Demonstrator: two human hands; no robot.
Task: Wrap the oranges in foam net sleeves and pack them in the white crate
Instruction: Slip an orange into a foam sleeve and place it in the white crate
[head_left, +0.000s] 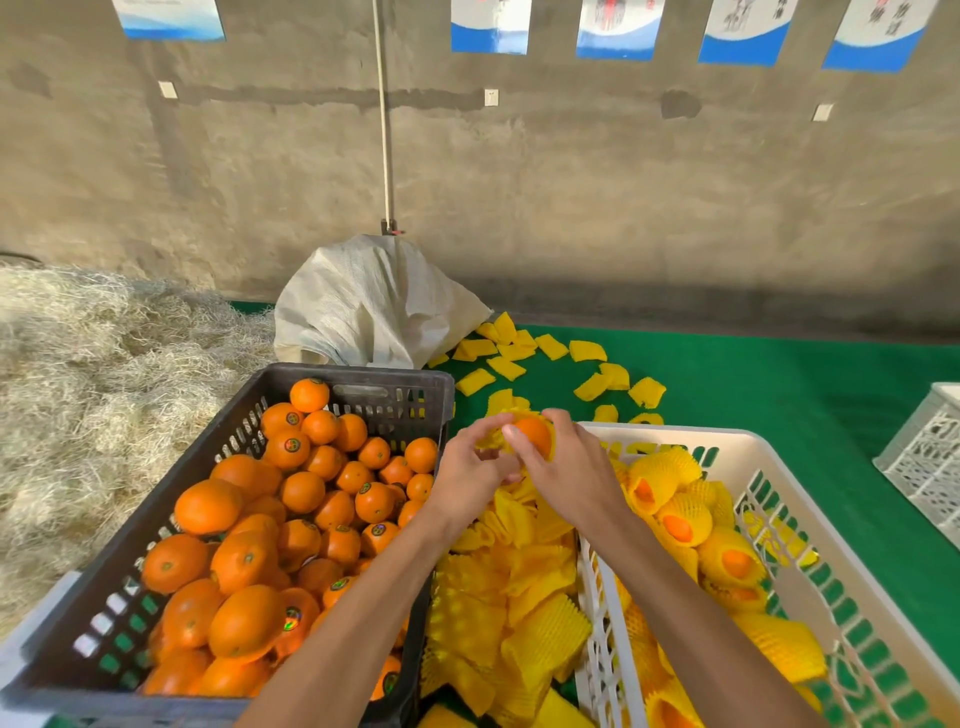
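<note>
Between the two crates, both my hands hold one orange (535, 434) half inside a yellow foam net sleeve (493, 441). My left hand (475, 467) pinches the sleeve's edge on the left. My right hand (563, 462) grips the orange and sleeve from the right. A dark crate (405, 387) on the left is full of bare oranges (291, 519). The white crate (675, 434) on the right holds several sleeved oranges (675, 519). A heap of loose yellow sleeves (509, 597) lies between the crates under my forearms.
More yellow sleeves (561, 364) are scattered on the green mat (779, 395) behind the crates. A white woven sack (374, 306) stands at the wall. Straw (104, 364) covers the floor on the left. Another white crate (930, 452) sits at the right edge.
</note>
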